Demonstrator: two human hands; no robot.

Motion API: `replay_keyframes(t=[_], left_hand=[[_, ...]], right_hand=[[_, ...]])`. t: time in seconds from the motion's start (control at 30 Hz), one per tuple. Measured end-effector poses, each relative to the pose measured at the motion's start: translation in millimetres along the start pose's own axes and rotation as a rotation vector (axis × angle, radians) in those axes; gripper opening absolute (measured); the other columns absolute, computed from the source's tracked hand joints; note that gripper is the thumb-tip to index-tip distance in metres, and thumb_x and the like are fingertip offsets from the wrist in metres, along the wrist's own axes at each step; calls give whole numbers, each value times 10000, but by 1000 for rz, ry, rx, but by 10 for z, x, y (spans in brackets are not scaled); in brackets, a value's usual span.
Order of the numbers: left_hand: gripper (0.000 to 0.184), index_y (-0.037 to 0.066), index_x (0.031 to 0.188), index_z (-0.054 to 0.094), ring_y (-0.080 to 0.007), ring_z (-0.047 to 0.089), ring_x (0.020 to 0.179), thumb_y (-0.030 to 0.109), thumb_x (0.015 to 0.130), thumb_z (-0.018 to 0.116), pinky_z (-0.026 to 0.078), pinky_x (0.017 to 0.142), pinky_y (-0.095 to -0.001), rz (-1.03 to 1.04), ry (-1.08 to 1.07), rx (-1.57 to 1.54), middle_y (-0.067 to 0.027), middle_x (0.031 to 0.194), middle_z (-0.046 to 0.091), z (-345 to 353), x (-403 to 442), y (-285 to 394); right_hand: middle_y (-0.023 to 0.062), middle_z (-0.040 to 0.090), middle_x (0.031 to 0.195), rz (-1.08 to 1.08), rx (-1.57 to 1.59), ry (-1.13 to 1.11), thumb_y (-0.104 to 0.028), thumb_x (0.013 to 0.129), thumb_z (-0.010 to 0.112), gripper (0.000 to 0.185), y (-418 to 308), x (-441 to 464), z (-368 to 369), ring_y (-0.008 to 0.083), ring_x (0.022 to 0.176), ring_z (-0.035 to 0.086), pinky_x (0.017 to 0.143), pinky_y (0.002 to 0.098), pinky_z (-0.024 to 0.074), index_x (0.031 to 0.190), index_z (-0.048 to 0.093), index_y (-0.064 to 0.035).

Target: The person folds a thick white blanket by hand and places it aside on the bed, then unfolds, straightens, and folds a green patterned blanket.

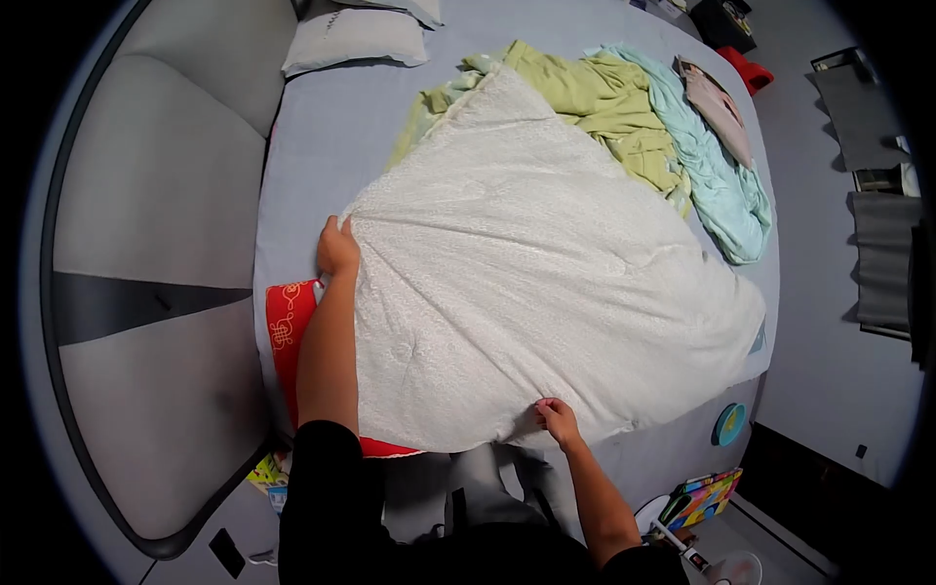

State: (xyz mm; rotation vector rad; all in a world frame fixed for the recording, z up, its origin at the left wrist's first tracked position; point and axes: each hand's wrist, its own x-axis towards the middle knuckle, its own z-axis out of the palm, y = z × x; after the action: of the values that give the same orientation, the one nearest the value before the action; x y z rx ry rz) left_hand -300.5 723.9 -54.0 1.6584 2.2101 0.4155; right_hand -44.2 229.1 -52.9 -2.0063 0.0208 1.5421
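Observation:
A large white textured quilt [526, 263] lies spread across the bed [302, 175], with creases fanning out from my left hand. My left hand [338, 249] is closed on the quilt's left edge, near the headboard side. Lower down, my right hand [558, 421] pinches the quilt close to its near edge. Red fabric with a gold pattern [290, 322] shows from under the quilt beside my left forearm. At the far side, the quilt partly covers a rumpled green blanket [595, 97].
White pillows [356, 39] lie at the upper left, by the grey padded headboard [161, 175]. A light blue blanket [717, 195] and a pink cushion [717, 112] lie at the right. Colourful boxes [702, 495] and a round teal item [728, 424] are beyond the bed's near right side.

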Motion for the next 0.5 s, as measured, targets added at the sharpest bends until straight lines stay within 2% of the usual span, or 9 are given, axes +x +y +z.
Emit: replay_keyframes(t=[0.03,0.13,0.17,0.23,0.27,0.3,0.37,0.43,0.5], left_hand=[[302,133,1136,610,-391,623,955,353,931,582,489,767,-482,-16,-8,15,-177,1016,664,78,22,5],[341,169,1242,579,-327,576,1090,274,919,607,441,906,-457,162,383,133,-145,1167,614,158,-236,129],[476,141,1352,505,-294,493,1234,174,894,631,336,1039,-456,308,274,88,-136,1294,551,121,-349,172],[518,79,1339,503,-307,508,1214,121,846,658,351,1032,-460,717,164,-29,-142,1269,566,171,-674,281],[532,57,1333,506,-307,500,1231,89,824,658,332,1066,-469,770,-17,-82,-147,1286,559,20,-1018,476],[502,74,1324,523,-304,469,1274,101,837,641,302,1104,-477,918,-24,-44,-143,1336,531,65,-1350,498],[517,160,1376,494,-283,408,1340,213,879,622,269,1128,-506,1170,-194,78,-120,1407,474,87,-1991,502],[538,177,1414,456,-292,347,1383,298,907,592,245,1136,-525,1263,-402,202,-120,1477,403,148,-2449,351],[585,180,1450,409,-309,266,1424,385,925,566,214,1137,-557,766,-523,499,-114,1532,323,490,-2726,-82]], right_hand=[[29,640,847,-40,-8,-12,-163,938,555,124,-1,30,-41,123,697,595,619,266,480,990,625,-75],[28,637,848,-114,9,-9,-158,940,559,123,101,47,-155,118,689,587,616,261,473,999,622,-71],[28,636,846,-100,37,9,-163,938,563,126,162,31,-196,119,687,587,616,260,474,1001,621,-70],[28,636,841,-81,91,32,-174,936,572,133,229,-8,-221,121,682,587,617,259,475,1004,620,-69],[29,635,838,-67,83,25,-182,934,579,138,303,-35,-228,121,681,587,612,260,475,1004,620,-70],[29,635,834,-57,75,22,-189,932,586,144,399,-27,-263,121,679,587,607,260,475,1004,620,-70],[33,635,833,-39,55,9,-206,924,601,159,655,-6,-380,121,677,587,593,262,474,1004,621,-70],[34,635,835,-32,65,-17,-219,911,616,181,880,-17,-532,121,669,584,568,259,468,1008,622,-66],[24,643,870,-96,65,-43,-198,900,603,216,940,-197,-739,115,700,587,615,260,474,1059,621,-53]])
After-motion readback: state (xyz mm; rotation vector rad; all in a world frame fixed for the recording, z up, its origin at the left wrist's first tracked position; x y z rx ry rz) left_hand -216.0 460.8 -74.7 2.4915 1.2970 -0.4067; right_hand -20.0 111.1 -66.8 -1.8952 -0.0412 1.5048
